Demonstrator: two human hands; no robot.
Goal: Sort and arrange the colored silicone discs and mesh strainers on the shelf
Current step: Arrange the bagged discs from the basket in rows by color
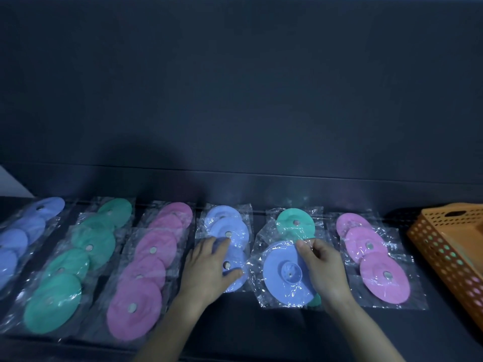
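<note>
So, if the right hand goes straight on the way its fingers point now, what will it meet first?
Probably the bagged green disc, just beyond the fingers of the right hand, which pinch the wrapper of a blue disc. Depth is hard to judge.

Orange basket (439, 257) (perforated, with a handle slot) at far right; dark wall (235, 74) behind.

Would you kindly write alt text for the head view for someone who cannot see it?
Right hand pinches a bagged blue disc lying on the green column; left hand rests on the blue column beside it. Colour-sorted columns line the shelf, orange basket at right.
</note>
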